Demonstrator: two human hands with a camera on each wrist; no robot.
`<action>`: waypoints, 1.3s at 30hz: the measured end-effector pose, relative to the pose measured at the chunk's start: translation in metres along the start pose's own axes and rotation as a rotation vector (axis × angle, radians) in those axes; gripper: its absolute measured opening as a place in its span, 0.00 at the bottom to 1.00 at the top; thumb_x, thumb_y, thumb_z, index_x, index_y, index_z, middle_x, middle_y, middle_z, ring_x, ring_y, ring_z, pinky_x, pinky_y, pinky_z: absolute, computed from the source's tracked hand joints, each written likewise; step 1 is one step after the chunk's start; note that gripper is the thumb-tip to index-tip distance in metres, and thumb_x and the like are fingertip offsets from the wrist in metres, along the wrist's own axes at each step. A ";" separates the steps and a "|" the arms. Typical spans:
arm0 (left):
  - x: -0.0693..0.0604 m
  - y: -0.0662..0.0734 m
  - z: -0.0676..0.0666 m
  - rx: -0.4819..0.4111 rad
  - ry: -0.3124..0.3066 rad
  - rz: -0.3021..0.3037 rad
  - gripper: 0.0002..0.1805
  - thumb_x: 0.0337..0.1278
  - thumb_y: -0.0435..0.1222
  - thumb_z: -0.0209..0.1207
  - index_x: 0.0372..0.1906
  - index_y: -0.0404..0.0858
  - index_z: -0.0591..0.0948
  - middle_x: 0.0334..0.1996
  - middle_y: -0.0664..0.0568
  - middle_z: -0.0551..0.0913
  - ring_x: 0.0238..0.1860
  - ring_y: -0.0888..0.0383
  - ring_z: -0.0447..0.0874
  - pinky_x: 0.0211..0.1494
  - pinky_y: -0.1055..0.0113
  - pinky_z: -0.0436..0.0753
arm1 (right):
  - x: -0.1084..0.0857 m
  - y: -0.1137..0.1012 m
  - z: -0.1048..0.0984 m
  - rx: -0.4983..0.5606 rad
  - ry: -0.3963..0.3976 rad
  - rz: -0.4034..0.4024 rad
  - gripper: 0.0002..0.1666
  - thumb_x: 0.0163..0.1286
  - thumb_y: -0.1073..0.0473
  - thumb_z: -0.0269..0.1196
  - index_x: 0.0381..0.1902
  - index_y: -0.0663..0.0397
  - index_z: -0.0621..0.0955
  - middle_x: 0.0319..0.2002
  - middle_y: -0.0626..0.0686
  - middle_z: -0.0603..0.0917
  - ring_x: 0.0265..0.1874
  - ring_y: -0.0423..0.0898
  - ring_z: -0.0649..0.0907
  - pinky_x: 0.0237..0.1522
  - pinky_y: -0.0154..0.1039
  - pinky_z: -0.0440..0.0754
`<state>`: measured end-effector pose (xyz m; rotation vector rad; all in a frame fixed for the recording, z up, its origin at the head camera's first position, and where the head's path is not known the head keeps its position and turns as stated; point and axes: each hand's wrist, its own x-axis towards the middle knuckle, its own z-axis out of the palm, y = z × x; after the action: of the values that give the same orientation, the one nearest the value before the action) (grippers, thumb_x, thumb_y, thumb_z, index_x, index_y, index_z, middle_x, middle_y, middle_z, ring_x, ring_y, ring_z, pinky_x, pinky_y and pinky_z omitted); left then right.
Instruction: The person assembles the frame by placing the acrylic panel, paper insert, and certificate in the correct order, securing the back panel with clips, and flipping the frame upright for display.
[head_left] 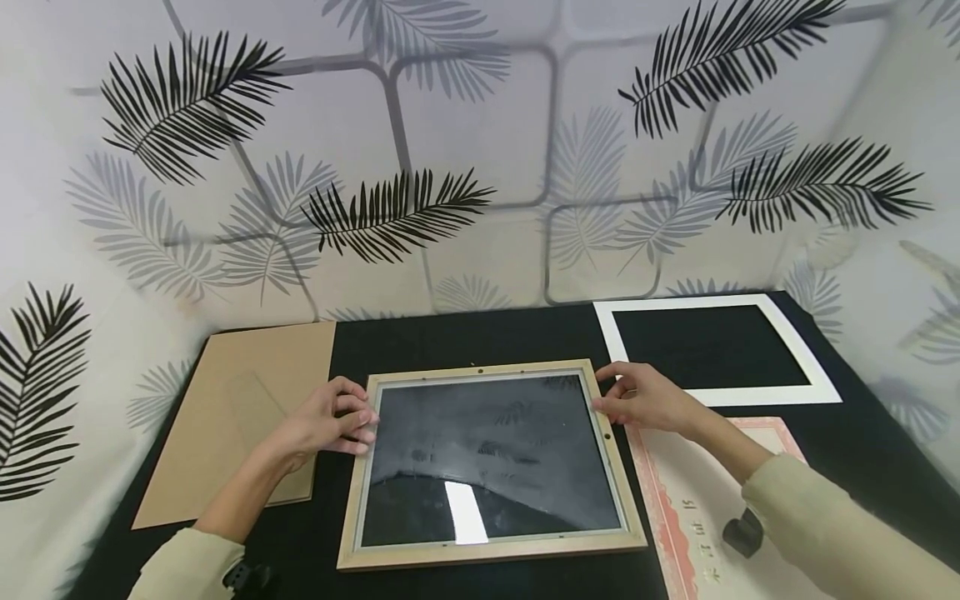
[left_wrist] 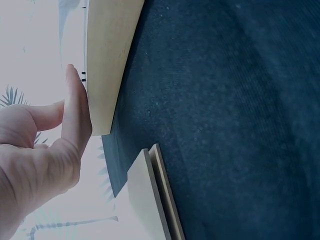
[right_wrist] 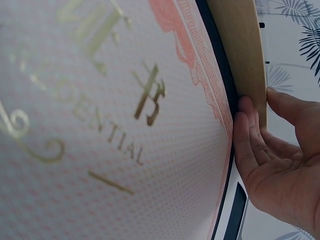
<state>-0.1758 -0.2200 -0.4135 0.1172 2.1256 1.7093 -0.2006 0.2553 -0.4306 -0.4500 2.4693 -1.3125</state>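
Note:
A picture frame (head_left: pixel 491 550) of light wood, with a dark glossy pane, lies flat on the black cloth (head_left: pixel 480 333). At its left edge, my left hand (head_left: pixel 337 421) touches the wooden border; the left wrist view shows a fairly straight finger (left_wrist: pixel 76 110) against the frame's outer side. My right hand (head_left: pixel 645 398) pinches the right edge near the upper corner. In the right wrist view the thumb (right_wrist: pixel 290 106) sits on the frame's upper edge and the other fingers (right_wrist: pixel 246 140) lie against and below its outer side.
A brown board (head_left: pixel 262 358) lies at the left, with a second thin edge under it. At the back right is a white mat border (head_left: pixel 813 350). A pink-edged certificate (head_left: pixel 697 492) with gold lettering lies beneath my right forearm. A leaf-print curtain (head_left: pixel 480 250) hangs behind.

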 end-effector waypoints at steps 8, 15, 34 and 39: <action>-0.001 0.001 0.000 0.079 -0.015 0.063 0.23 0.70 0.23 0.57 0.63 0.24 0.61 0.43 0.36 0.83 0.35 0.48 0.87 0.37 0.58 0.88 | -0.001 0.000 0.000 -0.001 0.007 -0.004 0.31 0.69 0.61 0.70 0.62 0.73 0.72 0.31 0.55 0.82 0.27 0.50 0.82 0.26 0.37 0.79; 0.001 0.000 -0.003 0.096 -0.028 0.106 0.30 0.70 0.23 0.58 0.69 0.26 0.58 0.42 0.35 0.82 0.35 0.48 0.84 0.37 0.57 0.88 | -0.002 0.000 0.000 0.009 0.008 -0.012 0.31 0.69 0.61 0.70 0.62 0.73 0.72 0.31 0.55 0.82 0.27 0.50 0.82 0.25 0.36 0.79; 0.004 -0.001 -0.005 0.013 -0.046 0.058 0.26 0.72 0.20 0.52 0.66 0.28 0.54 0.41 0.36 0.81 0.34 0.49 0.88 0.34 0.61 0.88 | -0.002 0.001 0.001 0.007 0.005 -0.019 0.30 0.70 0.60 0.69 0.63 0.72 0.73 0.31 0.54 0.83 0.28 0.50 0.82 0.26 0.37 0.80; 0.003 -0.001 -0.005 0.018 -0.039 0.051 0.26 0.72 0.20 0.52 0.66 0.29 0.54 0.42 0.36 0.81 0.34 0.47 0.89 0.34 0.60 0.88 | -0.002 0.002 0.001 -0.001 0.007 -0.016 0.30 0.71 0.59 0.69 0.63 0.72 0.73 0.31 0.54 0.83 0.28 0.50 0.83 0.27 0.38 0.81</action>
<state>-0.1804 -0.2233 -0.4148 0.2102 2.1278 1.7024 -0.1985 0.2562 -0.4326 -0.4668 2.4771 -1.3218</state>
